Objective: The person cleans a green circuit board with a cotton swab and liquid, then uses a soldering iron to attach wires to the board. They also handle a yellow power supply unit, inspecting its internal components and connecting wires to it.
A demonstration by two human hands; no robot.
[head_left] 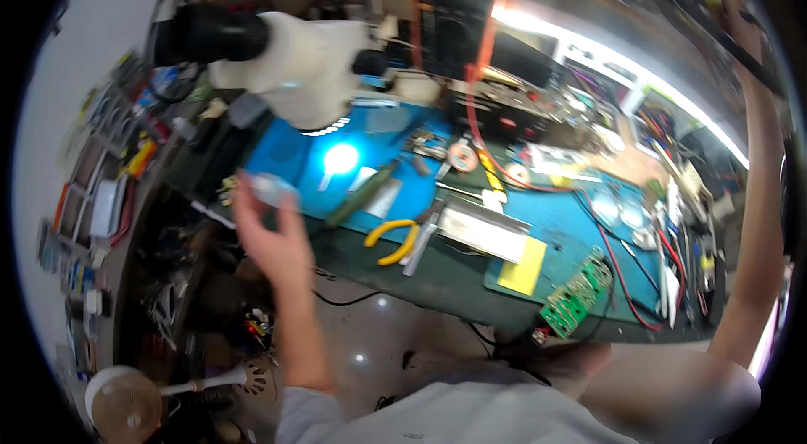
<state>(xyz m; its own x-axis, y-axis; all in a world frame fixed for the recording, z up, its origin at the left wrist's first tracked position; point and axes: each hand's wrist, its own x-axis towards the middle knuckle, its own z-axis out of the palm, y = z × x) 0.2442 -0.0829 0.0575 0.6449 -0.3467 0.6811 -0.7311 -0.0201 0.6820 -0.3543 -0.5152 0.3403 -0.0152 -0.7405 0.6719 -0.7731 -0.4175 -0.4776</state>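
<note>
My left hand (273, 234) is raised at the left end of the bench, with a small translucent, roundish piece (273, 189) between thumb and fingers. Blur hides what kind of thing it is. Up and to the right of it stands a white microscope (294, 66) with black eyepieces, over a bright light spot on the blue mat (277, 150). My right arm stretches far up along the right side. At its end my right hand (741, 32) is beside a dark bar (706, 20); its fingers are too smeared to read.
Yellow-handled pliers (392, 242), a metal tray (483, 230), a yellow paper (523, 266) and a green circuit board (576, 297) lie along the front. An orange-framed multimeter (454, 15) stands behind, its red lead crossing the mat. A fan (123, 406) is at lower left.
</note>
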